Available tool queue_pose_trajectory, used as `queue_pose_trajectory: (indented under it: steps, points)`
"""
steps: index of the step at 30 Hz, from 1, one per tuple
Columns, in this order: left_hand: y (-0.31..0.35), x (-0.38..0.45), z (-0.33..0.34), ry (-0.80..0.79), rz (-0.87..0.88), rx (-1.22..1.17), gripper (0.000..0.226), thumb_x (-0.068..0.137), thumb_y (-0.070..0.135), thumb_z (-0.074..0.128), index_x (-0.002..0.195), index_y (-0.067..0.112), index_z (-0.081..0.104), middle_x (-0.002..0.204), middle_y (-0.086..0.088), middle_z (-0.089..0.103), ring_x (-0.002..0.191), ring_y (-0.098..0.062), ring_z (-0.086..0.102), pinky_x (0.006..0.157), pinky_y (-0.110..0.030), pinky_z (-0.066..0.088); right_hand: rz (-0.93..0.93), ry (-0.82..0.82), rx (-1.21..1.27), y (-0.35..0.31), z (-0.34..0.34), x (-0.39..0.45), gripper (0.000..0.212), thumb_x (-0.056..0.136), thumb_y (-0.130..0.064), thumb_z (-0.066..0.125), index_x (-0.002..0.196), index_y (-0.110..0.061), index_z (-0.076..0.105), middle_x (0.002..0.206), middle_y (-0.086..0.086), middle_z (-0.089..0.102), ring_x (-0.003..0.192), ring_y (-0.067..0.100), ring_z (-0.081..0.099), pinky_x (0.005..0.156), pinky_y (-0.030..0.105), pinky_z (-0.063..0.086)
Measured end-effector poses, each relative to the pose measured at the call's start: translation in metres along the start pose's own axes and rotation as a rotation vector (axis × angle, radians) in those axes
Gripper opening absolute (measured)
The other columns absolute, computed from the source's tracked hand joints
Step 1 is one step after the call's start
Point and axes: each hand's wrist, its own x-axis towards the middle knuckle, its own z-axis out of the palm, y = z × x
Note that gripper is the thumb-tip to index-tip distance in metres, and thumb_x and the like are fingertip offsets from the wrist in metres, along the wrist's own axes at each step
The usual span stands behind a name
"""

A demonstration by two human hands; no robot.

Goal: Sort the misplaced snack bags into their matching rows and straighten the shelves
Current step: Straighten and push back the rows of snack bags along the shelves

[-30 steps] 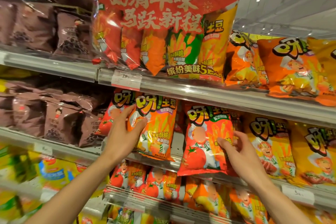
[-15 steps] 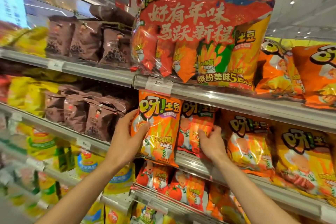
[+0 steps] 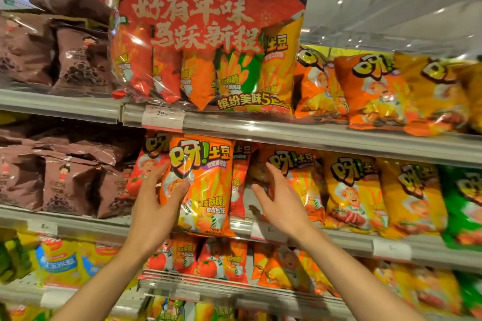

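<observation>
My left hand (image 3: 156,203) grips the left edge of an orange potato-stick bag (image 3: 206,185), held upright in front of the middle shelf (image 3: 339,146). Red tomato bags stand behind it, one (image 3: 146,164) to its left and one (image 3: 238,180) to its right. My right hand (image 3: 281,198) is spread with nothing in it, just in front of an orange bag (image 3: 300,172) and a gap in the row. Yellow bags (image 3: 354,190) and a green bag (image 3: 464,203) follow to the right.
A large red multipack (image 3: 208,44) sits on the top shelf with orange bags (image 3: 373,91) to its right. Brown bags (image 3: 67,185) fill the left side. Lower shelves hold tomato bags (image 3: 208,260) and yellow-blue bags (image 3: 60,263). Price tags (image 3: 163,117) line the shelf rails.
My right hand has let go of the red tomato bag, now back in the row, and has drawn away with fingers spread. My left hand still holds the orange bag. The view shifted right.
</observation>
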Motion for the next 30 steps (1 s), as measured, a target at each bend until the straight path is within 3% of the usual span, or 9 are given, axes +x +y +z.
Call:
queue_pose_trajectory:
  steps: [4,9,11,14,18,25,30]
  points:
    - [0.009,-0.013,0.038,-0.05,-0.008,-0.049,0.055,0.09,0.048,0.064,0.14,0.034,0.045,0.14,0.016,0.048,0.127,-0.004,0.044,0.103,-0.029,0.035,-0.067,0.102,-0.277,0.04,-0.038,-0.03,0.07,0.1,-0.056,0.04,0.158,-0.023,0.017,0.166,-0.001,0.013,0.153,0.014,0.007,0.124,0.039,0.014]
    - [0.022,-0.027,0.085,-0.123,-0.017,-0.095,0.061,0.088,0.051,0.064,0.143,0.034,0.044,0.146,0.014,0.046,0.133,-0.007,0.042,0.111,-0.036,0.035,0.084,0.174,-0.516,0.094,-0.09,-0.054,0.085,0.093,-0.073,0.025,0.158,-0.02,0.013,0.167,0.007,0.004,0.154,0.021,-0.002,0.125,0.04,0.009]
    - [0.03,-0.031,0.103,-0.138,0.007,-0.093,0.058,0.089,0.049,0.064,0.141,0.033,0.046,0.143,0.016,0.046,0.131,-0.005,0.042,0.109,-0.033,0.034,0.099,0.156,-0.605,0.111,-0.104,-0.057,0.093,0.087,-0.08,0.015,0.158,-0.021,0.013,0.167,0.009,0.004,0.154,0.024,-0.001,0.124,0.041,0.009]
    - [0.038,-0.032,0.124,-0.129,0.029,-0.06,0.054,0.09,0.046,0.065,0.139,0.032,0.046,0.139,0.015,0.048,0.128,-0.005,0.043,0.106,-0.032,0.034,0.009,0.03,-0.768,0.127,-0.106,-0.051,0.089,0.088,-0.078,0.018,0.159,-0.025,0.006,0.166,0.011,0.0,0.153,0.028,-0.007,0.124,0.046,0.002]
    - [0.034,-0.03,0.135,-0.083,0.007,-0.028,0.054,0.089,0.054,0.065,0.136,0.033,0.048,0.142,0.013,0.049,0.131,-0.007,0.043,0.109,-0.034,0.035,-0.136,-0.108,-0.88,0.133,-0.089,-0.027,0.086,0.089,-0.075,0.031,0.157,-0.022,0.024,0.161,0.013,0.029,0.15,0.035,0.019,0.116,0.054,0.01]
    - [0.038,-0.036,0.132,0.006,-0.029,0.045,0.06,0.086,0.057,0.063,0.14,0.036,0.044,0.144,0.015,0.044,0.135,-0.011,0.04,0.109,-0.037,0.034,-0.234,-0.125,-0.842,0.136,-0.06,-0.005,0.077,0.097,-0.068,0.028,0.152,-0.015,0.037,0.151,0.004,0.048,0.147,0.034,0.029,0.116,0.06,0.011]
    - [0.04,-0.039,0.135,0.014,0.011,0.059,0.054,0.088,0.056,0.063,0.137,0.04,0.045,0.142,0.019,0.044,0.133,-0.007,0.041,0.109,-0.037,0.035,-0.324,-0.051,-0.751,0.135,-0.062,-0.005,0.071,0.101,-0.061,0.02,0.157,-0.018,0.023,0.161,0.005,0.029,0.152,0.03,0.013,0.119,0.056,0.002]
